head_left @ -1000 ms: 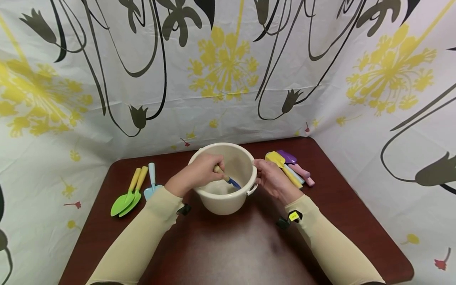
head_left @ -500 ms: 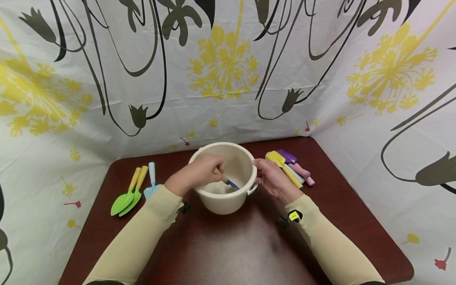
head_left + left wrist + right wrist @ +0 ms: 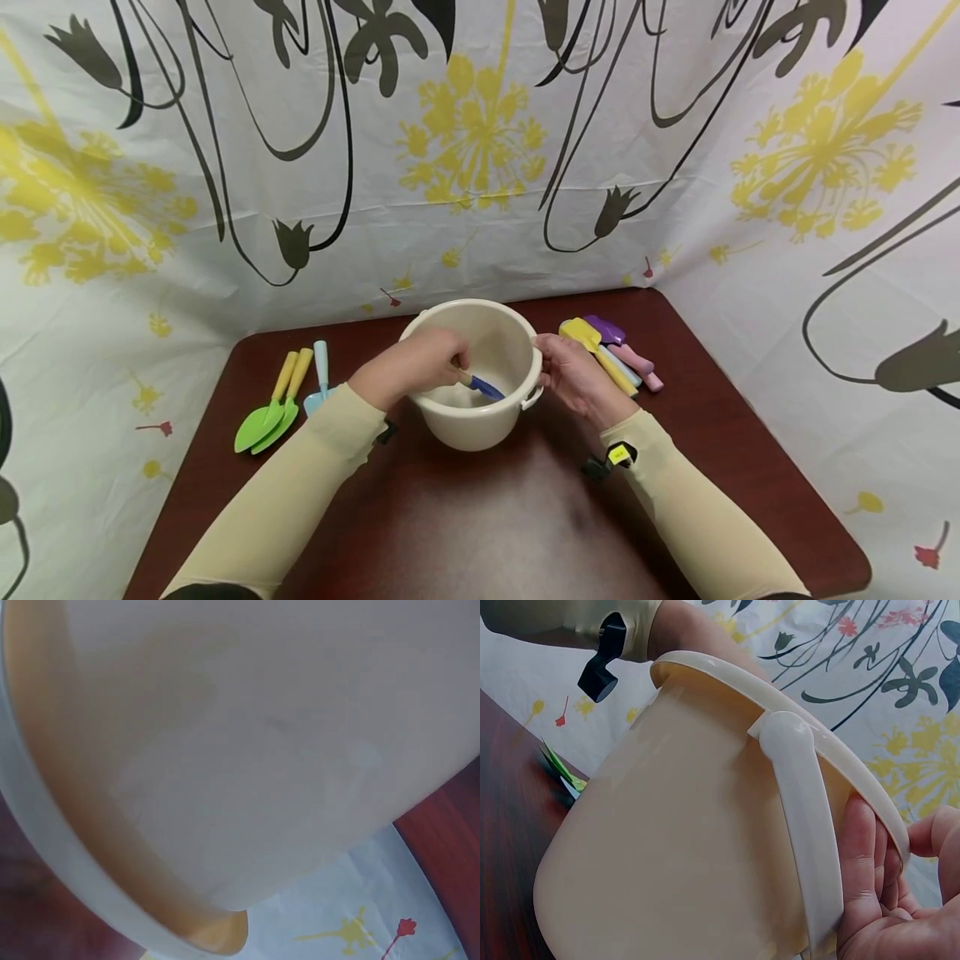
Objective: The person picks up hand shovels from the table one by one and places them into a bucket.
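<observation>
A cream plastic bucket (image 3: 468,427) stands upright on the table in the head view. My left hand (image 3: 423,364) reaches over its left rim and grips the pale yellow handle of a small blue-bladed trowel (image 3: 486,387) inside it. The blade slants down to the right; whether it touches the bucket's wall or bottom I cannot tell. With thumb and fingers, my right hand (image 3: 896,892) holds the bucket's rim from the right, close to the hanging handle (image 3: 806,832). Only the bucket's outside (image 3: 285,750) shows in the left wrist view, with the left hand hidden.
On the left of the dark red table (image 3: 480,517) lie two green trowels (image 3: 258,427) and a light blue one (image 3: 321,367). To the right are a yellow trowel (image 3: 581,332), a purple one (image 3: 604,328) and pink handles (image 3: 634,358). Patterned sheeting (image 3: 360,275) surrounds the table.
My left hand has tilted and turned the trowel inside the bucket, so its handle lies lower and more of the blue blade shows. The right hand and bucket stay in place.
</observation>
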`<state>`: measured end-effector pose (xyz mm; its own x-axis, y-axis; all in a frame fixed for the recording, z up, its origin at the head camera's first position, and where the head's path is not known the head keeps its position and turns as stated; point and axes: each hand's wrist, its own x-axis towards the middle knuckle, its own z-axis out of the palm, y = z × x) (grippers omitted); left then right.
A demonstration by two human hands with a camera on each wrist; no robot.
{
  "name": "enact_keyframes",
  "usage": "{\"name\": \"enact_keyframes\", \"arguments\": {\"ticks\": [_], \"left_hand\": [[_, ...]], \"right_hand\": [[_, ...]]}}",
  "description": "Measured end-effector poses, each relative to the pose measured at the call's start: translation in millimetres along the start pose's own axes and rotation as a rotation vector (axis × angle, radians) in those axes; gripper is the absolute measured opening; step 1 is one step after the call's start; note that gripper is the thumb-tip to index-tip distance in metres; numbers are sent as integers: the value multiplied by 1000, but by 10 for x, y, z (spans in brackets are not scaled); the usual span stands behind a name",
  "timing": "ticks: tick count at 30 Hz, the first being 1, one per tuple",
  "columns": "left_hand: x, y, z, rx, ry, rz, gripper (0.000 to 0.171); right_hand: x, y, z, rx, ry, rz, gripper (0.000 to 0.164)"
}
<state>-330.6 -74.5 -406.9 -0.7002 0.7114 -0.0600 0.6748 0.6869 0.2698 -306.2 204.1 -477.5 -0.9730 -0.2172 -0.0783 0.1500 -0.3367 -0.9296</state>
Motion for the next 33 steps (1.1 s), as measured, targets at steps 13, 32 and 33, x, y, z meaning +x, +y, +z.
{"name": "enact_keyframes", "arguments": {"ticks": [13, 32, 33], "left_hand": [[11, 73, -48, 106, -121, -53, 15], [28, 81, -43, 160, -194, -97, 10], [31, 87, -46, 164, -195, -98, 9]], "right_hand": [[-15, -6, -30, -9, 0, 18, 24], [-11, 6, -40, -11, 0, 30, 25], [-12, 4, -40, -12, 0, 31, 25]]}}
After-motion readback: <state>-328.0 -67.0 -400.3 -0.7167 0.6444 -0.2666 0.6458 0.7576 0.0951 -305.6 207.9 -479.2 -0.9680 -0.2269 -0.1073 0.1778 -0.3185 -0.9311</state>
